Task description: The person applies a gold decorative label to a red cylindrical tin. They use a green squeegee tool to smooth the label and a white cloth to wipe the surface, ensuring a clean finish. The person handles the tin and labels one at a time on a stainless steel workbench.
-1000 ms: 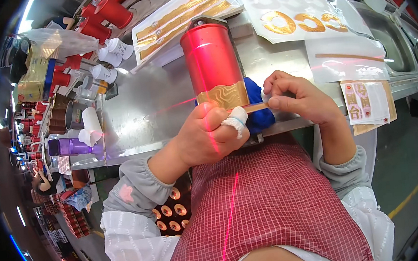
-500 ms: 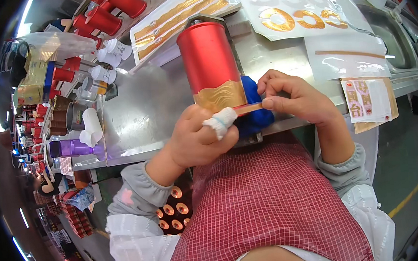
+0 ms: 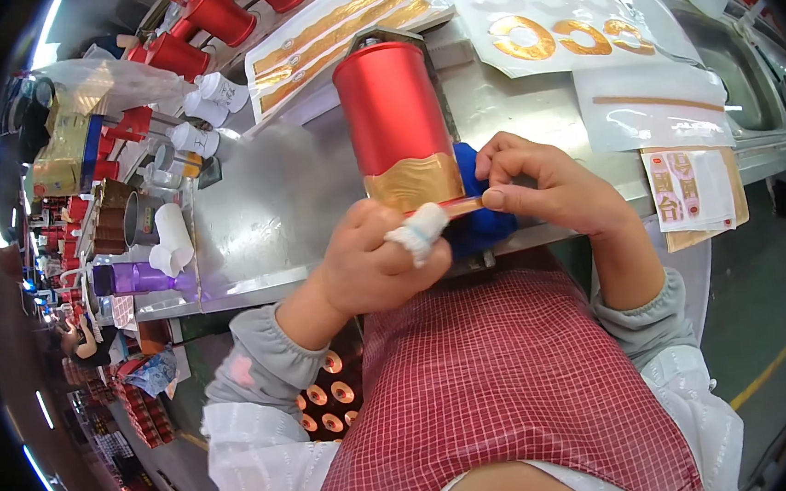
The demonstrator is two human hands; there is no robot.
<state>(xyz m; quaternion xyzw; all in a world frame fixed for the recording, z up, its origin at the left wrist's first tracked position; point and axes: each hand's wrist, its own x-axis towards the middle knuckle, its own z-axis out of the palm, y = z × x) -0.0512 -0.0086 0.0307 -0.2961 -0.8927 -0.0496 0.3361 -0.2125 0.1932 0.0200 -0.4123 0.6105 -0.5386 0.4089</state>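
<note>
A red metal cylinder (image 3: 393, 107) lies on its side, its lower end toward me, with a wavy gold band (image 3: 416, 181) near that end. My left hand (image 3: 371, 261) is closed at the cylinder's near edge, a white finger cot (image 3: 421, 232) on one finger; whether it grips anything is hidden. Between thumb and finger, my right hand (image 3: 555, 187) pinches the right end of a narrow gold-brown strip (image 3: 464, 207). The strip runs along the cylinder's near rim toward the left hand. A bright blue padded piece (image 3: 476, 225) sits beside and below the cylinder's near end.
Sheets with long gold bands (image 3: 340, 37) lie behind the cylinder. Further right are a sheet of gold rings (image 3: 522, 39), a clear sheet with a thin strip (image 3: 659, 103) and printed labels (image 3: 689, 190). A purple bottle (image 3: 137, 278) and white cups stand left. Red cylinders line the back.
My right hand has shifted slightly left with the strip's end, bringing the strip closer to the cylinder's rim. At the back left, the red cylinders have moved to the right.
</note>
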